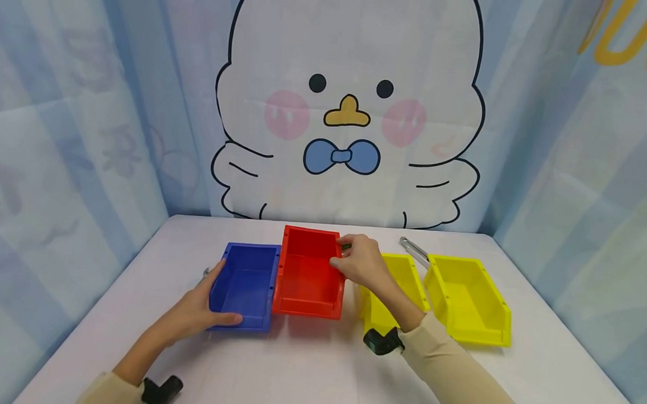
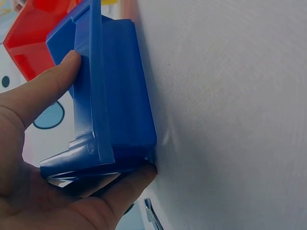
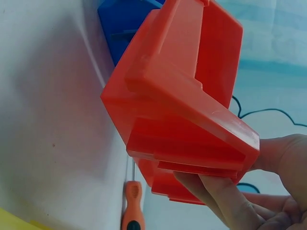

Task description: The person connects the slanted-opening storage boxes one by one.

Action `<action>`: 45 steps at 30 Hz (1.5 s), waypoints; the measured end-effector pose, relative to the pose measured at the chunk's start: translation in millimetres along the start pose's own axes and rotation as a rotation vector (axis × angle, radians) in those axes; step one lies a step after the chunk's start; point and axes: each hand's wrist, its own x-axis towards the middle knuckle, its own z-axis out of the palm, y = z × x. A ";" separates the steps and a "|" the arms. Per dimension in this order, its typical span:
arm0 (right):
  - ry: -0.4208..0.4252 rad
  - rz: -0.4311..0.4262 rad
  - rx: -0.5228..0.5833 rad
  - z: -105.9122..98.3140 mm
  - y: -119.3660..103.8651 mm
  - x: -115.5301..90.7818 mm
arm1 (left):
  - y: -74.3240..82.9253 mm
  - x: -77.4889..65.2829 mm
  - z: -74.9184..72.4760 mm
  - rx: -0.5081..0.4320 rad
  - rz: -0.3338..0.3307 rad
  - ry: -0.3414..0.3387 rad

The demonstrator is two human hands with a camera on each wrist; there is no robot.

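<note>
On the left, a blue open-front plastic bin [image 1: 248,288] is held by my left hand [image 1: 191,309]. The thumb lies over the bin's near edge and the fingers go along its left wall. Beside it, a red bin [image 1: 309,273] is raised off the table and tilted, its left wall against or very near the blue bin. My right hand [image 1: 361,261] pinches the red bin's right wall near the back, thumb inside and fingers outside. In the right wrist view, those fingers [image 3: 230,199] lie against the red wall's outer face.
Two yellow bins stand on the right; my right forearm partly covers the nearer one [image 1: 398,276]. Behind them lies a metal tool, perhaps tongs [image 1: 414,250]. An orange-handled tool [image 3: 133,206] lies beyond the red bin. A metal tip [image 2: 151,213] shows by the blue bin.
</note>
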 end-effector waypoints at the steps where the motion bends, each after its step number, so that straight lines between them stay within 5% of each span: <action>1: -0.002 0.003 0.000 0.3 -0.2 0.1 | 0.0 -0.1 0.0 0.001 -0.001 0.001; 35: -0.006 0.014 -0.142 6.7 -13.8 0.6 | 3.4 5.5 -3.6 0.025 -0.026 -0.001; 45: 0.074 -0.106 -0.158 2.3 -5.3 -2.3 | 1.7 2.2 -5.2 0.000 0.036 -0.004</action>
